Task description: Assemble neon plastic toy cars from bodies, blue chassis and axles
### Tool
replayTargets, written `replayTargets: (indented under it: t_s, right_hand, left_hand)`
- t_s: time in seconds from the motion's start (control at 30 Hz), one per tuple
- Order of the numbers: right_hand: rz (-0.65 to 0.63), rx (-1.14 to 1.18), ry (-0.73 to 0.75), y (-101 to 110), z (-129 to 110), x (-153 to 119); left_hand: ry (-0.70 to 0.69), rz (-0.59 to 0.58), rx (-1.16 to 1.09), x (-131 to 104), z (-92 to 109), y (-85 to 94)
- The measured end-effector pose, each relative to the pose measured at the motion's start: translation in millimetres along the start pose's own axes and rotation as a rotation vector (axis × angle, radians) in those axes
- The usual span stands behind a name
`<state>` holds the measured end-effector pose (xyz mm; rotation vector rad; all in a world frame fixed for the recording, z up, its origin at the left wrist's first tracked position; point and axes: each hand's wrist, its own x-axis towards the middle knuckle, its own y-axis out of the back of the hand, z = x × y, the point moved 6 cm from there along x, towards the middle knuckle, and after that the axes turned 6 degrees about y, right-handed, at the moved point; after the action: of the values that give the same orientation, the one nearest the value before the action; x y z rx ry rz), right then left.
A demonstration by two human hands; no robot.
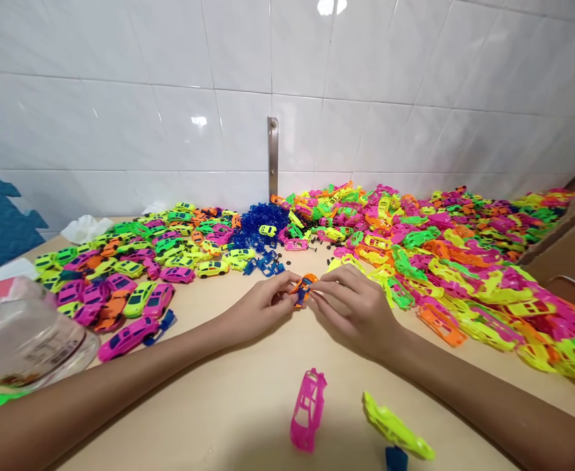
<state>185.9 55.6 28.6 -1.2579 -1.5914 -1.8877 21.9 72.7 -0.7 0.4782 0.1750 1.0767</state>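
My left hand [270, 304] pinches a small orange toy car body [307, 280] between thumb and fingers, above the middle of the table. A dark blue insert [301, 294] sits in the body's hollow side, which faces me. My right hand [358, 301] is closed at the car's right edge, its fingertips against it; whether they also hold a small part I cannot make out. Nearer to me lie a pink car body [307, 411], a yellow car body [398, 426] and a dark blue piece [396, 458] cut off by the frame.
Toy cars with dark windows [130, 333] cover the left side. Blue plastic parts [262, 219] are heaped at the back centre, beside small black wheels and axles [311, 247]. Hollow bodies [444, 324] pile up on the right. A clear plastic container [27, 340] stands far left, a cardboard box [572, 248] far right.
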Motion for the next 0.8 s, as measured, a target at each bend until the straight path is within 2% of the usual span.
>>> replayTargets:
  t_s: [0.13,0.33,0.5,0.8]
  right_hand:
    - [0.006,-0.008,-0.055,1,6,0]
    - [0.031,-0.025,-0.054,1,5,-1]
    - [-0.005,-0.090,0.003,2,2,-3]
    - [0.045,-0.243,0.128,5,-1,-5]
  left_hand:
    - [-0.001,-0.003,0.064,0,2,-0.8]
    - [-0.004,0.013,0.151,-4,7,-2.6]
    - [-0.018,0.030,0.235,-8,10,-3.6]
    - [-0.037,0.052,0.288,-9,16,-2.5]
